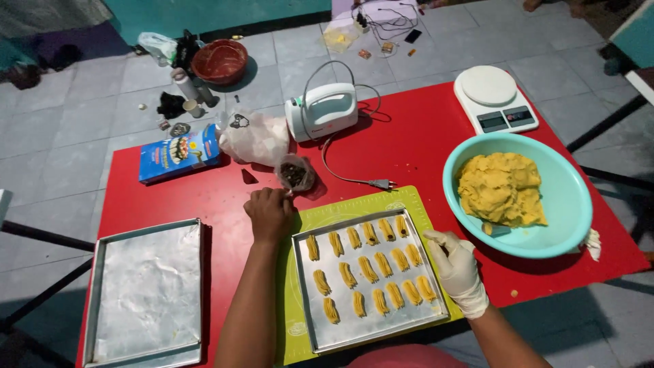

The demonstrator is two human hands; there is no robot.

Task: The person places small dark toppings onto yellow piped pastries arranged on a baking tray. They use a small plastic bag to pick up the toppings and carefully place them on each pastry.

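A metal baking tray (373, 334) lies on a green mat (354, 208) and carries several rows of piped yellow dough strips (368, 269). My bare left hand (270, 212) rests closed just past the tray's far left corner, fingertips at a small clear bag of dark bits (294, 174). Whether it pinches anything is hidden. My right hand (455, 269), in a white glove, sits at the tray's right edge with fingers loosely curled and nothing seen in it.
A turquoise bowl (569, 197) of yellow dough stands at the right, a white kitchen scale (493, 99) behind it. A white hand mixer (322, 110), a knotted plastic bag (255, 138) and a blue box (178, 154) lie at the back. A second foil-lined tray (146, 293) sits left.
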